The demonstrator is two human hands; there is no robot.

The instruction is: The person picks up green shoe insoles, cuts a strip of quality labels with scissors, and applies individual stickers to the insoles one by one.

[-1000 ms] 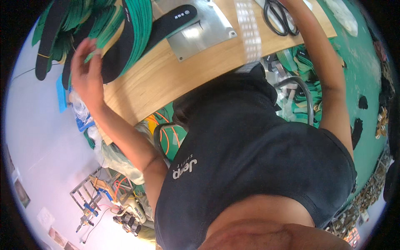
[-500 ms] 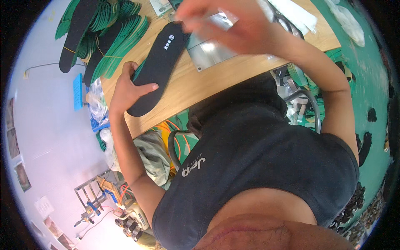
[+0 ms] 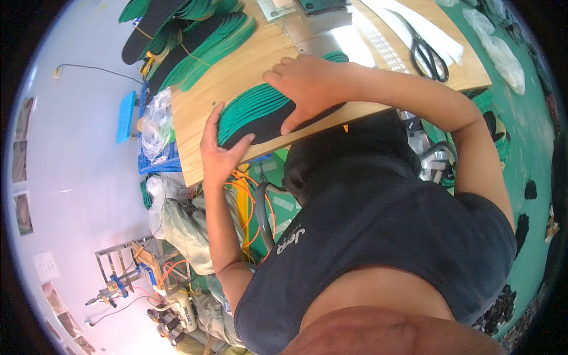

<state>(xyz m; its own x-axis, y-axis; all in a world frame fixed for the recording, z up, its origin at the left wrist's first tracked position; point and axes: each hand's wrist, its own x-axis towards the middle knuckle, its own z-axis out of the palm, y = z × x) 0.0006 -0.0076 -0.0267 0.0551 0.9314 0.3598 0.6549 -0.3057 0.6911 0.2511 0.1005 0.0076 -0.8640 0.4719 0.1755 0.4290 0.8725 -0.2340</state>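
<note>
A stack of shoe insoles (image 3: 251, 109), black with green layered edges, stands at the near edge of the wooden table (image 3: 195, 124). Around its left end curls my left hand (image 3: 222, 151), thumb on the near black side and fingers on the far side. My right hand (image 3: 313, 86) grips the stack farther right, its thumb on the near side and fingers reaching over the green edges. Part of the stack is hidden under the right hand and wrist.
Banded bundles of green and black insoles (image 3: 219, 44) lie at the far left. Black-handled scissors (image 3: 429, 56) rest on white sheets (image 3: 435, 35) at the far right. A metal plate (image 3: 322, 38) is beyond my right hand. Blue crates (image 3: 160, 163) adjoin the table's left side.
My right hand has come down onto the insoles. The stack, upright with its black face showing before, now lies turned with green edges up, held between both hands.
</note>
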